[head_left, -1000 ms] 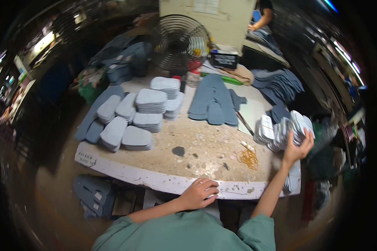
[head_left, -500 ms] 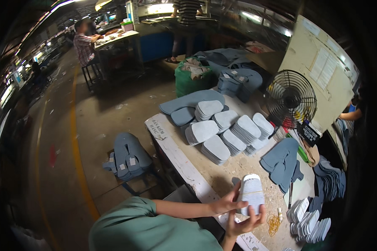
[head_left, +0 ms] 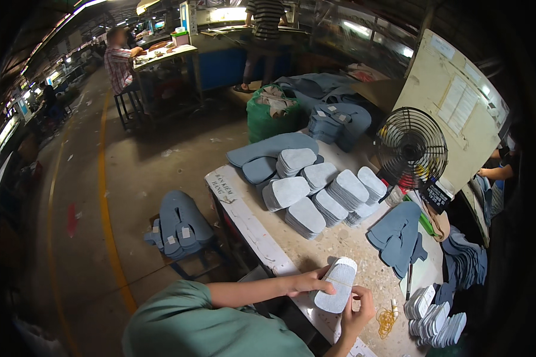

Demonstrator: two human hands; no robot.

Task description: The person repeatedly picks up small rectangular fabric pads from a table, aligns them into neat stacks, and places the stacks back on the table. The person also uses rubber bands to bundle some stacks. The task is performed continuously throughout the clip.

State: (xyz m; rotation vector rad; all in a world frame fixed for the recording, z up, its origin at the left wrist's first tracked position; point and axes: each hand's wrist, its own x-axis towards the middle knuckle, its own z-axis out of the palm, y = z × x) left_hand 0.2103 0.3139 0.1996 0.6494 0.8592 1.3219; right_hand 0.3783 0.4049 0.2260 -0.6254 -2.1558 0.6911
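In the head view, we see our left hand [head_left: 308,284] clamped on a pale grey bundle [head_left: 332,297] at the lower centre of the frame, its thumb across the front face. A thin yellowish band [head_left: 341,282] runs around the bundle. Our right hand [head_left: 357,312] is just beside the bundle's right edge, fingers bent; we cannot tell whether they grip it. Both hands are close together above the near edge of the table [head_left: 253,238]. To their right, towards the lower right, we have a tangle of yellow rubber bands [head_left: 387,324] beside a small white tube [head_left: 394,307], then a cluster of pale bundles [head_left: 438,321]. Stacks of pale grey pieces [head_left: 347,189] fill the centre, with dark blue-grey pieces [head_left: 396,235] right of them. A black fan [head_left: 411,143] stands at upper right, a green sack [head_left: 265,123] at upper centre, and a seated person [head_left: 118,66] at upper left.
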